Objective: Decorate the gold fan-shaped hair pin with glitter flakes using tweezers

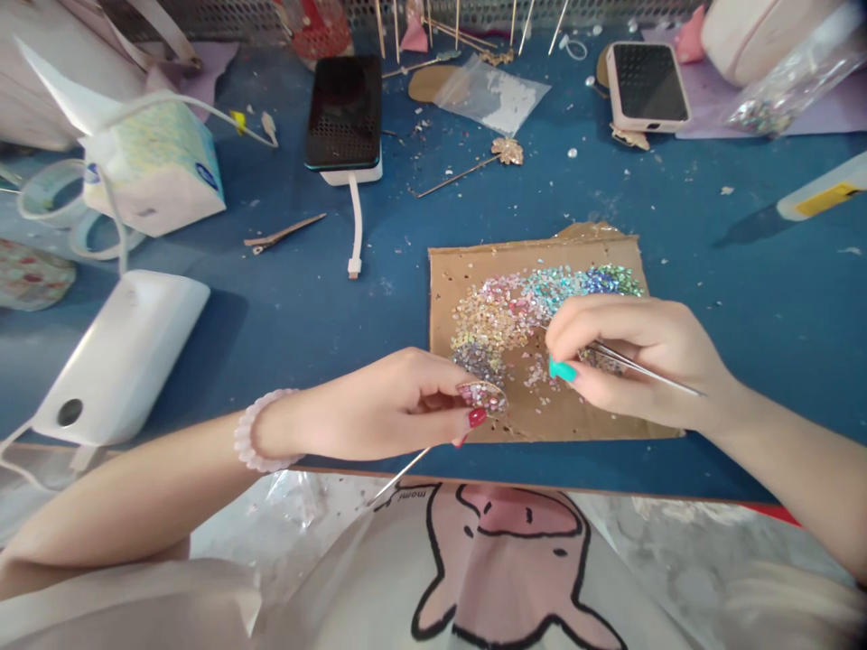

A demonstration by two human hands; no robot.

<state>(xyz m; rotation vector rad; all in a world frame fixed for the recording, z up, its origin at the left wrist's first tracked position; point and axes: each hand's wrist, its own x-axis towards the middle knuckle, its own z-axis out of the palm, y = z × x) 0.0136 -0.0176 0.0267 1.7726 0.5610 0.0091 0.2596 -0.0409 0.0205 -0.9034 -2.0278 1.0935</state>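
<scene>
My left hand (393, 402) is closed, pinching a hair stick by its small ornament (482, 395), which is set with pinkish stones. The thin metal shaft (401, 476) comes out below my palm. Metal tweezers (643, 368) lie in my closed right hand (627, 352), their tip pointing left over loose rhinestones; whether the tip grips a stone is too small to tell. A teal patch covers the thumb tip of that hand. Piles of coloured rhinestones (491, 316) spread over a cardboard sheet (447, 262) under both hands. Part of the sheet is hidden by my right hand.
A black phone (344, 113) with a white cable, a hair clip (284, 234) and a leaf-topped hair stick (507, 151) lie beyond. At left stand a tissue pack (159, 167) and a white device (125, 357). A pink-framed phone (648, 84) and a pen-like tube (823, 190) are right.
</scene>
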